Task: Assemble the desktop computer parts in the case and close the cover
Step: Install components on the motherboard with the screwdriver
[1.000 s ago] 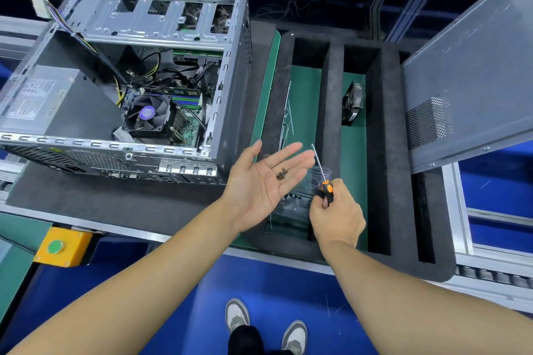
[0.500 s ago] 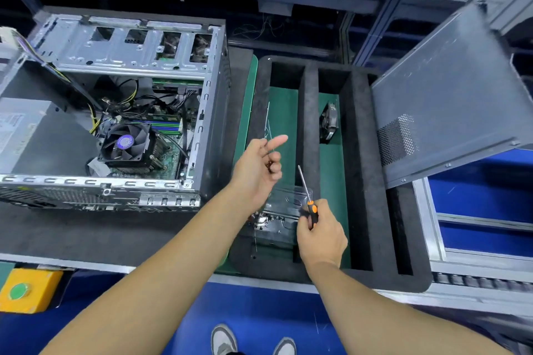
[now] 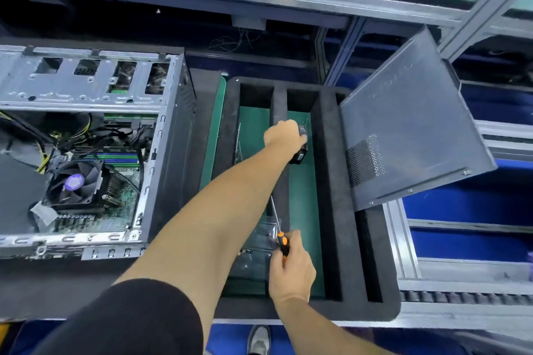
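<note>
The open computer case [image 3: 161, 135] lies on its side at the left, with the motherboard and CPU cooler fan [image 3: 73, 184] showing inside. My left hand [image 3: 284, 135] reaches into the second slot of the black foam tray [image 3: 328, 181] and grips a small black case fan [image 3: 300, 153] standing there. My right hand [image 3: 291, 274] holds an orange-and-black screwdriver [image 3: 281, 236] by its handle, shaft pointing away, over a clear plastic screw bag [image 3: 256, 251]. The grey side cover [image 3: 409, 130] leans tilted on the tray's right side.
A green mat [image 3: 213, 141] lies under the foam tray. Metal rails and rollers [image 3: 461, 294] run along the right. A thin metal strip [image 3: 238, 141] stands in the tray's left slot. My shoe [image 3: 259, 340] shows on the blue floor below.
My left hand, which held screws in its open palm, closed and reached forward to the case fan in the tray. The right hand stayed near the screw bag with the screwdriver.
</note>
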A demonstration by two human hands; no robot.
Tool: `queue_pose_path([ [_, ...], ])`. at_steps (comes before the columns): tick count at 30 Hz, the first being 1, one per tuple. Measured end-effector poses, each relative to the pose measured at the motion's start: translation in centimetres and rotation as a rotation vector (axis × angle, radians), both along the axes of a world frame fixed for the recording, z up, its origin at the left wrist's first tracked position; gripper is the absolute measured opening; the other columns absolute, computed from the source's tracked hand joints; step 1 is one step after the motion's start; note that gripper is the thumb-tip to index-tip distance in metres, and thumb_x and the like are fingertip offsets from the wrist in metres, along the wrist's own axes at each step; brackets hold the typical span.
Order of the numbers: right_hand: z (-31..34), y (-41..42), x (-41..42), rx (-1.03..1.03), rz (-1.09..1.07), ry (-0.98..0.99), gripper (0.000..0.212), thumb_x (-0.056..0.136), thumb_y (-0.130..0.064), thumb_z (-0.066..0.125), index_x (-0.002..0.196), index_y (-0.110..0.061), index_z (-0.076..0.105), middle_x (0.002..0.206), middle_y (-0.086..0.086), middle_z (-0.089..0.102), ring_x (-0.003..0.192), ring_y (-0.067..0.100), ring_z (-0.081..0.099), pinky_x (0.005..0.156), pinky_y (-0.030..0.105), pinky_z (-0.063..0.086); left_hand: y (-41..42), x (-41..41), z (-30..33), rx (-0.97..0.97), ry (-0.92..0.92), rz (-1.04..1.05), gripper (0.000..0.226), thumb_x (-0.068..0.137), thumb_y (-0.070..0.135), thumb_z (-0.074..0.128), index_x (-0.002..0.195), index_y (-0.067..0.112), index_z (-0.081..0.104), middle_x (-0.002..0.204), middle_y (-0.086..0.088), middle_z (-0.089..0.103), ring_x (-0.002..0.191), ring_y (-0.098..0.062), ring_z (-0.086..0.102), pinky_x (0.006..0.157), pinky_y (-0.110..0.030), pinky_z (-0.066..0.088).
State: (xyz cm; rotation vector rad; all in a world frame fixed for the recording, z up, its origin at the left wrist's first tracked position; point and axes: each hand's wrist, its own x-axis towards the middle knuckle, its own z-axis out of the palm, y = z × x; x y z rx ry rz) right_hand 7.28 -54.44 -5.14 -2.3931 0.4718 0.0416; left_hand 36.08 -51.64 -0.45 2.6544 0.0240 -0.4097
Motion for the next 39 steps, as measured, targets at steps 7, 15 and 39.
queue_pose_path([
  [7, -0.1, 0.0, 0.1, 0.034, 0.019, 0.031, 0.015, 0.082, -0.031, 0.036, 0.086, -0.040, 0.026, 0.064, -0.009, 0.053, 0.067, 0.023, 0.055, 0.061, 0.039, 0.041, -2.5, 1.6, -0.7, 0.431, -0.075, -0.226, 0.055, 0.093, 0.065, 0.047, 0.064, 0.019, 0.052, 0.056, 0.005, 0.053, 0.048, -0.017, 0.048, 0.049, -0.024, 0.027],
  [15, 0.1, 0.0, 0.1, 0.034, 0.011, -0.022, 0.016, 0.081, -0.030, 0.037, 0.084, -0.040, 0.025, 0.059, -0.010, 0.046, 0.059, 0.022, 0.050, 0.056, 0.037, 0.037, -1.0, 1.4, 2.2, 0.256, -0.022, -0.187, 0.032, 0.086, 0.045, 0.059, 0.070, 0.018, 0.052, 0.065, 0.003, 0.057, 0.055, -0.019, 0.054, 0.052, -0.023, 0.036],
  [39, 11.6, 1.4, 8.6, 0.013, -0.200, -0.325, 0.019, 0.073, -0.049, 0.034, 0.075, -0.030, 0.033, 0.057, -0.004, 0.041, 0.055, 0.028, 0.037, 0.050, 0.037, 0.024, 27.0, -9.9, 25.1, 0.304, -0.547, -0.282, 0.041, 0.103, 0.058, 0.034, 0.090, 0.023, 0.052, 0.066, 0.002, 0.055, 0.067, -0.029, 0.055, 0.055, -0.034, 0.033],
])
